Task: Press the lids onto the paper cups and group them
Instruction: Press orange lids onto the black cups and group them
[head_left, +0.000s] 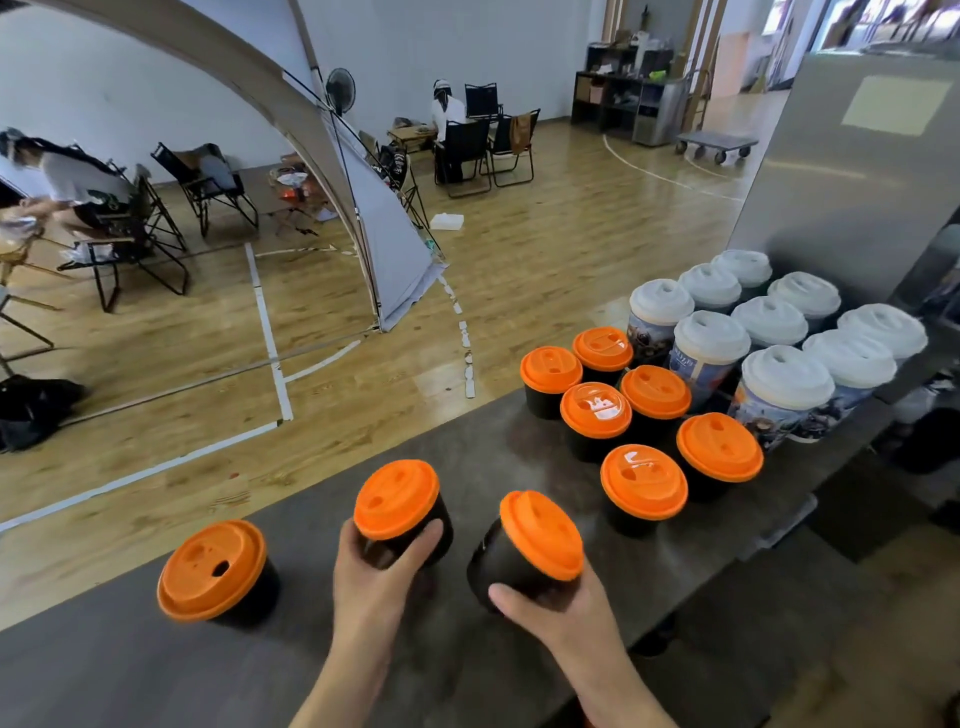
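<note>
Standing at a dark grey bench (156, 675). My left hand (382, 566) grips a black paper cup with an orange plastic lid (397, 499); my fingers (352, 535) curl round its far side and the thumb lies across the near side, just under the lid rim. I cannot tell whether its base touches the bench.

My right hand (553, 608) holds a second black orange-lidded cup (498, 566), gripped from below with the thumb on its wall. This cup is tilted, its lid leaning toward the right. The two held cups sit just beside each other, not touching.

To the left, a third black cup with an orange lid (213, 571) stands alone on the bench, apart from both hands.

Further along to the right, six more black cups with orange lids (644, 488) stand close together in a cluster. Behind those, a tight group of taller printed paper cups with white domed lids (711, 338) stands beside a metal panel (831, 182).
</note>
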